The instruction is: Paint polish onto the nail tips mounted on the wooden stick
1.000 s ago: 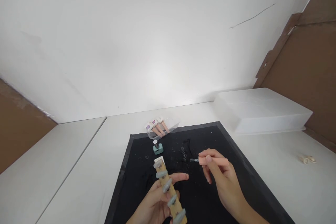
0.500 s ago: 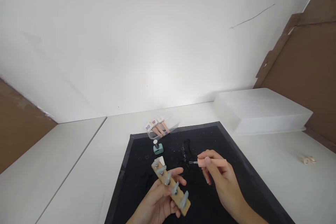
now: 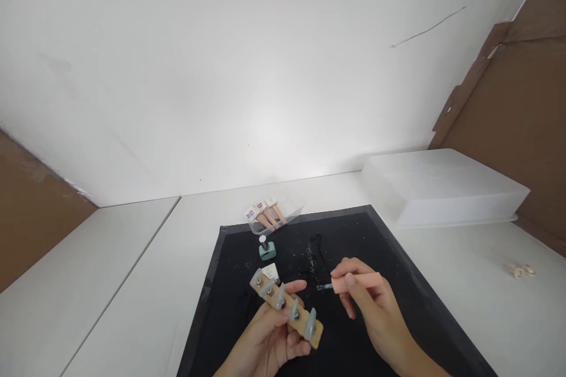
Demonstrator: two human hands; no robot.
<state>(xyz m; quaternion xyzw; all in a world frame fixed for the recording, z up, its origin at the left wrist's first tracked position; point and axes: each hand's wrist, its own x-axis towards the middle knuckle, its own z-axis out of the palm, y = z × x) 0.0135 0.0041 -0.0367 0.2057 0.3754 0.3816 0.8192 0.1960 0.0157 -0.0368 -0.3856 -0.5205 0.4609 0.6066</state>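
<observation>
In my left hand (image 3: 272,336) is a wooden nail stand (image 3: 289,308), held at a slant with my fingers closed around its middle. Several grey false nails (image 3: 311,324) stand along it on small metal holders. My right hand (image 3: 371,300) pinches a nail polish brush (image 3: 358,282) by its peach handle. The grey-coated bristles point left toward the nails and are apart from them. Beyond the stand is a small teal bottle (image 3: 267,251) with a dark neck and white top. A white square piece (image 3: 270,273) is partly hidden behind the stand's far end.
A black mat (image 3: 345,230) with smudges covers the table's middle. At its back edge, a clear tray (image 3: 289,210) holds several peach-handled items (image 3: 267,218). A white translucent box (image 3: 446,188) stands at the back right, near small beige pieces (image 3: 519,271). A white wall rises behind.
My left hand has turned the nail stand so it lies less steeply, its near end a little higher. The brush in my right hand has dropped slightly toward me.
</observation>
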